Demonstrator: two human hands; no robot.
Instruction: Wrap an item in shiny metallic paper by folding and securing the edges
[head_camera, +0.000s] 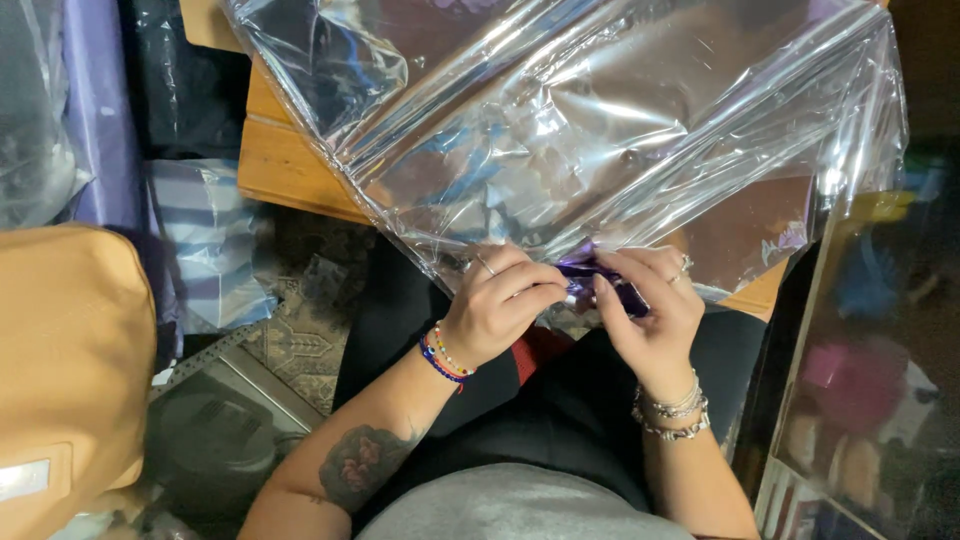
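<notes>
Both hands' grip (590, 290) clenched on purple ribbon (600, 275), clear cellophane (600, 120) over wooden table (285, 165).

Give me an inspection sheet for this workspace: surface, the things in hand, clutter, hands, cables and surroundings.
Surface: wooden table, mostly covered by a clear sheet.
Things in hand: clear plastic sheet, crinkled, spread over the table; small purple item at its near edge, kind unclear.
Clutter: striped cloth beside the table; tan bag at the left.
Hands: left hand and right hand both pinch the purple item at the sheet's edge; rings and bracelets on both.
Cables: nothing seen.
Surroundings: patterned rug below; dim shelf with blurred coloured things at the right; lilac fabric at the upper left.
</notes>
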